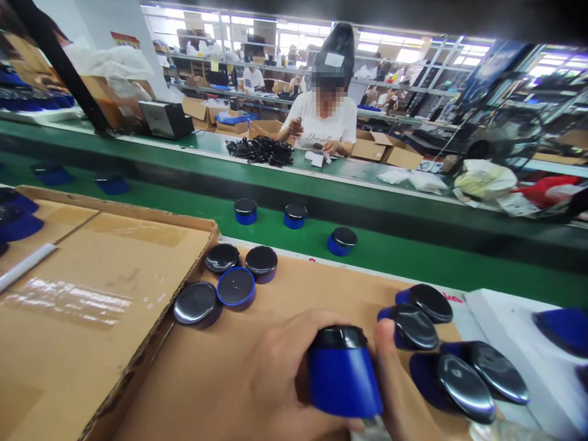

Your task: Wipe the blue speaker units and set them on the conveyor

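- Green belt runs across behind the work area; three blue pieces with black tops sit on it, well apart from one another; farther left are two more, blurred.
- Brown worktop lies on the near side of the belt, under both hands.
- Cardboard carton fills the left side; its raised edge runs beside the worktop; clear tape shines on its surface.
- Co-worker in a white top and dark cap is across the belt, both hands over small items.
- White foam tray stands at the right edge, a blue piece on it.
- Left hand is clamped on the held blue piece, fingers over its upper left side and thumb low in front.
- Right hand is at the piece's right side, one digit pointing up; whether it presses on the piece, I cannot tell.
- Black cable pile lies in front of the co-worker, to the left.
- Held blue piece is raised over the near worktop, between the hands; its black end is up, slightly tilted.
- Left cluster has four round pieces beside the carton's edge; one shows a blue rim; right cluster has four glossy black-topped pieces, near the right hand.
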The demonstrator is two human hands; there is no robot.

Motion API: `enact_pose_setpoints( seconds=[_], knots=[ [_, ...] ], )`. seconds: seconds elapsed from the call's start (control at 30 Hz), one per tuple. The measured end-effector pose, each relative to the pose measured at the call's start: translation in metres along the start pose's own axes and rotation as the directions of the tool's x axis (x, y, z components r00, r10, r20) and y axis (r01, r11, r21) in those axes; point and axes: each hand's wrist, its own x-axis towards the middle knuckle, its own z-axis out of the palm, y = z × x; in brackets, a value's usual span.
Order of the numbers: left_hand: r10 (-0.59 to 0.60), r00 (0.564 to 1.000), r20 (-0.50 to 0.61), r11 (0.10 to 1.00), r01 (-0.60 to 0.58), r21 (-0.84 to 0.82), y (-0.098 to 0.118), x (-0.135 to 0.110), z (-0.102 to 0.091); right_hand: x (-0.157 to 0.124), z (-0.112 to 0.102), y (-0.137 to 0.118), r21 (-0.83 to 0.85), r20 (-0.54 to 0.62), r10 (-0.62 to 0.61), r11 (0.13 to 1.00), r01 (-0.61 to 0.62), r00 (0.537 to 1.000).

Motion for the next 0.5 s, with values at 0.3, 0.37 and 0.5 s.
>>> enact_pose_setpoints(
  seconds=[0.3,0.37,0.5],
  knots=[
    [0.081,0.983,-0.167,0.993,-0.094,-0.069,-0.0020,0.0043,0.0081,-0.0077,0.0058,0.0059,0.123,-0.054,-0.432,0.892,0.435,0.900],
    [0.047,0.981,-0.187,0.991,-0.069,-0.112,-0.0010,0.0028,0.0096,-0.0071,0.0058,0.0075,0.266,-0.011,-0.398,0.883,0.387,0.917],
    [0.064,0.980,-0.186,0.998,-0.065,0.004,-0.0001,0.0001,0.0087,-0.0037,0.0040,0.0062,0.430,0.122,-0.299,0.875,0.221,0.946]
  ],
)
